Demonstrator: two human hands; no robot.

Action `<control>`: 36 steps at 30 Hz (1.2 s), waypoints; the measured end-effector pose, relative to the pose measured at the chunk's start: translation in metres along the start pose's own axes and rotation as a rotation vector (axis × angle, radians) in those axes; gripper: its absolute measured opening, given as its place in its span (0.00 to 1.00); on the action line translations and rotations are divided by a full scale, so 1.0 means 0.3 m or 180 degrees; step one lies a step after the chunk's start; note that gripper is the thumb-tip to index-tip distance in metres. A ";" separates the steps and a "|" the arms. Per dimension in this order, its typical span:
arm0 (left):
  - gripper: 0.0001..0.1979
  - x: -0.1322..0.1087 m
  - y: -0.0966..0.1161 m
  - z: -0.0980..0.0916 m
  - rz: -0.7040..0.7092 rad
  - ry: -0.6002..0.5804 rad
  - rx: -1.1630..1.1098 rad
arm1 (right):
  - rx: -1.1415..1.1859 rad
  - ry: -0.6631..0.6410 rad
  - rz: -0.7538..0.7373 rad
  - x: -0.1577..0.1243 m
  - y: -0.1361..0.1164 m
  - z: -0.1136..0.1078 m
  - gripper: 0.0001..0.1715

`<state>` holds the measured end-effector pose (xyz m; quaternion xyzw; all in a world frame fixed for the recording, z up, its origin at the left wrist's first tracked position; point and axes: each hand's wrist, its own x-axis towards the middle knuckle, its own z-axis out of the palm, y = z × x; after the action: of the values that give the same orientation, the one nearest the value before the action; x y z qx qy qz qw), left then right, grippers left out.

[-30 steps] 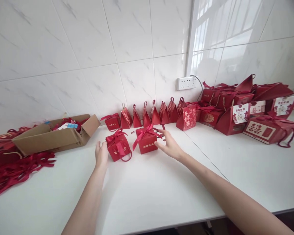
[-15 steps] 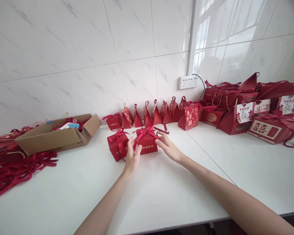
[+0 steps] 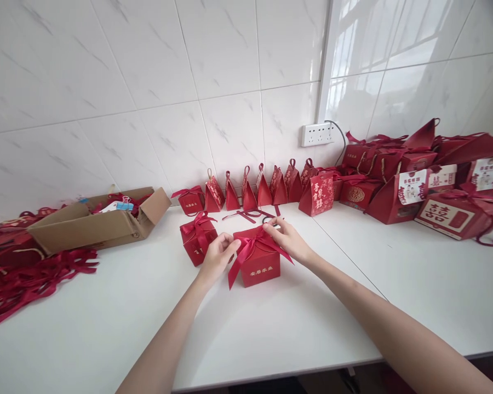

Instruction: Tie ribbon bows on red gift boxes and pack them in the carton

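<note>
A red gift box point(image 3: 261, 268) with gold characters stands on the white table in front of me. A dark red ribbon point(image 3: 251, 244) is tied in a bow on its top. My left hand point(image 3: 219, 255) pinches the bow's left side between thumb and finger. On the other side, my right hand point(image 3: 286, 239) has its fingers closed on the ribbon at the box's top right. Just left of this box sits a second red gift box point(image 3: 197, 241), also with a bow, partly behind my left hand. Behind my right fingers a dark ring-shaped object point(image 3: 268, 219) shows in part.
Against the tiled wall runs a row of small red triangular boxes point(image 3: 248, 191), with loose ribbon pieces point(image 3: 248, 214) before them. An open cardboard box point(image 3: 94, 227) and a ribbon heap point(image 3: 45, 279) lie left. Larger red boxes point(image 3: 394, 197) are piled right, near a power strip point(image 3: 318, 134).
The box in front of me has moved nearer and slightly right. Both hands have gone from its sides to the bow's ribbon, and the ribbon pieces behind show more.
</note>
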<state>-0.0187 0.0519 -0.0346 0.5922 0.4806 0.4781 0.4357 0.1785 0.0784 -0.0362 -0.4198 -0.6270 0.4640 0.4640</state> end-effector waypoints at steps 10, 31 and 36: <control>0.15 -0.007 -0.012 0.025 0.0433 0.0364 0.0462 | 0.0062 -0.0044 -0.0069 -0.004 -0.006 0.022 0.25; 0.13 -0.020 -0.026 0.061 0.0253 0.1146 0.0773 | 0.1469 -0.0297 0.0539 -0.008 0.035 0.058 0.24; 0.12 -0.012 -0.026 0.063 0.0216 0.1163 0.0654 | 0.1516 -0.0285 0.0561 -0.006 0.040 0.061 0.25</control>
<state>-0.0016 0.0487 -0.0459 0.5528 0.5775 0.5404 0.2623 0.1623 0.0757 -0.0508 -0.3308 -0.4810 0.6553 0.4793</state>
